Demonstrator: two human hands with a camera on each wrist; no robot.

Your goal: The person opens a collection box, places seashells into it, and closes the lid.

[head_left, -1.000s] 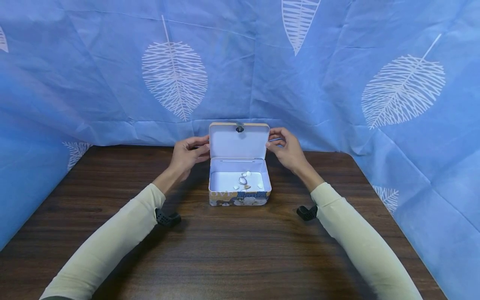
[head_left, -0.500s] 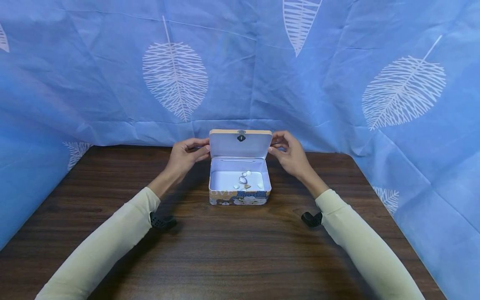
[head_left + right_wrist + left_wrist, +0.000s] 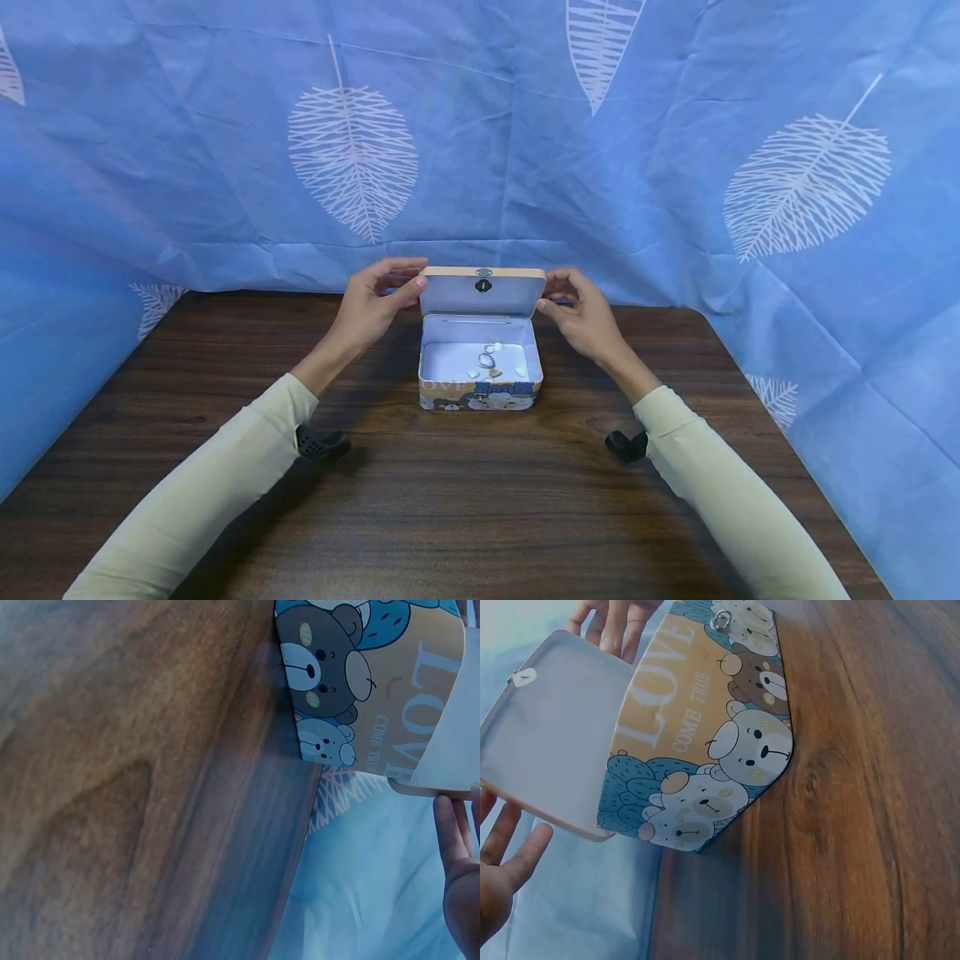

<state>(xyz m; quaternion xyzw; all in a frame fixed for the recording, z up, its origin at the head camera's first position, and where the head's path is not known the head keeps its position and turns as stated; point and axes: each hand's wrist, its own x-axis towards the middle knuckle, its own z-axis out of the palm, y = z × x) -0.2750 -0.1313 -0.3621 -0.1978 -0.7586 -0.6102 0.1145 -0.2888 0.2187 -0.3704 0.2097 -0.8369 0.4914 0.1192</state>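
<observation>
A tin box [image 3: 480, 395] with a bear print and the words LOVE COME TRUE stands on the brown table, its lid [image 3: 483, 296] raised and tipped forward. Inside its white interior lie several small shiny and pale pieces [image 3: 487, 360], too small to identify. My left hand [image 3: 369, 302] is at the lid's left edge; its fingers touch the rim in the left wrist view while the thumb [image 3: 531, 853] stands apart. My right hand [image 3: 587, 317] touches the lid's right edge, and in the right wrist view its extended fingers [image 3: 448, 829] meet the rim.
Behind the box hangs a blue cloth [image 3: 480, 167] with white leaf prints, close to the far edge of the dark wooden table [image 3: 480, 508]. Black wrist straps [image 3: 322, 443] sit at both sleeve cuffs.
The lid has tilted forward and its top edge has come lower. My left fingers have risen to its upper left corner, while my right hand has followed slightly downward.
</observation>
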